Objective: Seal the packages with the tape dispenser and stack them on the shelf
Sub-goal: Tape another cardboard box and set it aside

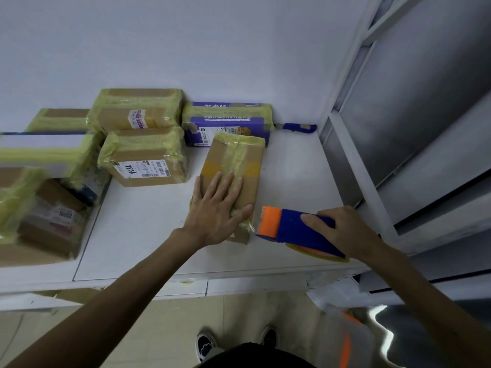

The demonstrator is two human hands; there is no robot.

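Observation:
A long brown cardboard package (pixel 233 166) with yellowish tape down its top lies on the white table (pixel 148 229), slightly angled. My left hand (pixel 216 211) presses flat on its near end, fingers spread and straight. Just right of the package's near corner, my right hand (pixel 342 232) grips a blue and orange tape dispenser (pixel 292 229) with a yellow tape roll under it. The dispenser's orange end points at the package.
Several taped packages crowd the table's back and left: a purple box (pixel 225 126), a labelled brown box (pixel 146 158), another box (pixel 138 110) behind it and a stack (pixel 39 197) at far left. A blue utility knife (pixel 297 128) lies by the wall. Grey metal shelving (pixel 411 115) rises at right.

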